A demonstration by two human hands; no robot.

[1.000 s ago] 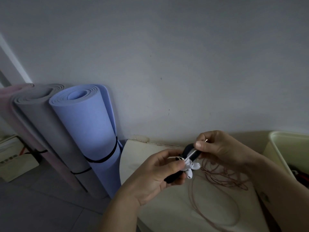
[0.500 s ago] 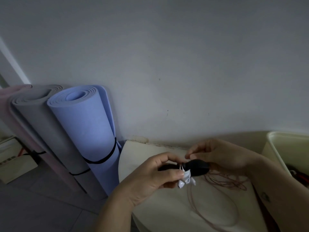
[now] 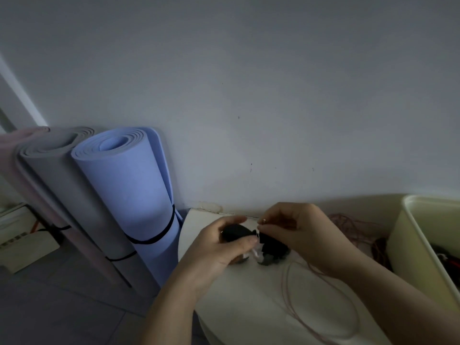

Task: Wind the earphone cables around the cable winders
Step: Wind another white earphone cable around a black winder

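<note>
- Plain pale wall point(image 3: 273, 95) behind; the work surface is a white table point(image 3: 249, 307) with a rounded edge, pushed against the wall. Light is dim.
- Left hand point(image 3: 219, 250): fingers and thumb curled round one end of a black cable winder point(image 3: 236, 232), held just above the table.
- The winder's other end reaches under the fingers of the right hand point(image 3: 298, 232).
- Right hand: thumb and forefinger pinch a small glinting metal tip point(image 3: 264, 221) just above the winder's middle. Too blurred to say what the tip belongs to.
- White earbuds point(image 3: 255, 255) hang under the winder's middle, between the two hands; blurred.
- Pink earphone cable point(image 3: 346, 224): a loose tangle on the table behind the right hand, with long loops running forward across the tabletop under the right forearm. Whether any turn sits on the winder cannot be told.
- A dark red cable bundle point(image 3: 378, 250) lies on the table near the cream bin point(image 3: 408, 220) at the right edge. The bin holds dark items that cannot be made out.
- Left of the table, three rolled mats lean on the wall: blue mat point(image 3: 129, 195) just beside the table, grey mat point(image 3: 62, 183) next to it, pink mat point(image 3: 15, 145) outermost. Black straps bind the blue and grey rolls.
- A pale box point(image 3: 25, 245) sits on the floor at far left.
</note>
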